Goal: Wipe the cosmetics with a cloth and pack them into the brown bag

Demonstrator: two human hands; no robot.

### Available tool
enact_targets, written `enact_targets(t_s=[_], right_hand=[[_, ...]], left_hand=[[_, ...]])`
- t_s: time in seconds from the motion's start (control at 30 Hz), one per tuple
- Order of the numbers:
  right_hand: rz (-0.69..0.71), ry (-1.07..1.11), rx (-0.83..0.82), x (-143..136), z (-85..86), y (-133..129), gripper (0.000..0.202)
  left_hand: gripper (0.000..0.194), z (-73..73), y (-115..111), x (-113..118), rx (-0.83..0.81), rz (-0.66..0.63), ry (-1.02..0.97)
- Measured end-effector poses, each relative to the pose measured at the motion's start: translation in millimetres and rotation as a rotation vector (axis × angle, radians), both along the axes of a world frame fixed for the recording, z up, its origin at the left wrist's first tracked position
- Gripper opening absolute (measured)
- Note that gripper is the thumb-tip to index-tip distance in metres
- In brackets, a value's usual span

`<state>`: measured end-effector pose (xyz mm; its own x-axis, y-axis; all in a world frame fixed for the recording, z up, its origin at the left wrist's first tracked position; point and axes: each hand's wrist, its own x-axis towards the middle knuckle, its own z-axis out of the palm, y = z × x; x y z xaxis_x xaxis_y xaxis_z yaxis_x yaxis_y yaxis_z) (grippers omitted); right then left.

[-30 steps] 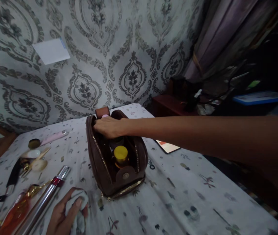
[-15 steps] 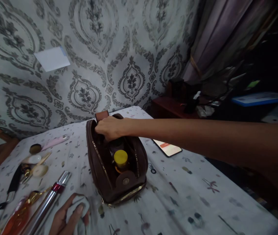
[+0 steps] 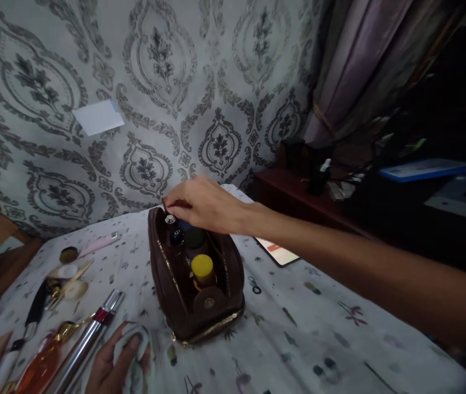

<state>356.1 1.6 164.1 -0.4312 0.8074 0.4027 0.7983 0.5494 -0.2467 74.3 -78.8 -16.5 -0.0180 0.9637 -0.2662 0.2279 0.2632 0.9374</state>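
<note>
A brown zip-up toiletry bag stands unzipped in the middle of the table. Inside it are a yellow-capped container, a dark round-topped bottle and a silver-topped item. My right hand is over the bag's far end, fingers curled in a pinch at a brown flap there; the fingertips are partly hidden. At the lower left, my left hand is closed round a crumpled whitish cloth, beside a silver tube with a red band.
Left of the bag lie an orange bottle, a black-handled brush, a pink tube and a round dark-lidded jar. A lit phone lies right of the bag. The patterned wall rises behind the table.
My right hand has risen from inside the bag to its far rim, uncovering the dark bottle and silver-topped item. My left hand stays on the cloth. The view has shifted slightly.
</note>
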Motion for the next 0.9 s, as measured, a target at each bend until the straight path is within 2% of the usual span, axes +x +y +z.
enact_targets(t_s=[0.07,0.17,0.23,0.3,0.37,0.4,0.5,0.57,0.67,0.8,0.9], right_hand=[[0.12,0.172,0.053,-3.7,-9.5,-35.8,0.023],[0.447,0.214,0.114,-14.8,-41.1,-89.1,0.027],[0.584,0.194,0.018,-25.3,-68.4,-116.6,0.024],[0.709,0.214,-0.208,-38.3,-95.8,-135.1,0.018],[0.67,0.214,-0.337,-53.9,-120.3,-145.6,0.022],[0.623,0.196,-0.335,-62.4,-130.7,-148.5,0.025],[0.628,0.155,-0.284,-88.6,-152.3,-151.5,0.027],[0.576,0.232,-0.342,-104.4,-159.3,-150.9,0.024],[0.41,0.463,-0.478,-123.9,-163.9,-148.3,0.02],[0.272,0.742,-0.725,-146.0,-170.1,-141.9,0.019],[0.257,0.959,-0.935,-163.2,-175.2,-134.5,0.028]], left_hand=[[0.058,-1.1,0.9,-1.3,0.038,-0.025,0.01],[0.055,1.2,3.1,-1.9,0.195,-0.034,0.089],[0.054,4.0,5.2,-3.0,0.246,-0.071,0.173],[0.048,6.0,6.4,-3.8,0.276,-0.105,0.224],[0.046,6.3,5.7,-3.2,0.304,-0.118,0.219],[0.048,5.7,5.0,-2.4,0.321,-0.115,0.205],[0.057,1.6,3.1,0.4,0.345,-0.139,0.159],[0.062,-2.4,2.1,1.0,0.34,-0.189,0.128],[0.067,-8.5,-0.5,-0.3,0.295,-0.247,0.088],[0.065,-9.1,-5.9,-4.3,0.287,-0.152,0.063],[0.059,1.2,-9.1,-9.1,0.348,-0.104,0.072]])
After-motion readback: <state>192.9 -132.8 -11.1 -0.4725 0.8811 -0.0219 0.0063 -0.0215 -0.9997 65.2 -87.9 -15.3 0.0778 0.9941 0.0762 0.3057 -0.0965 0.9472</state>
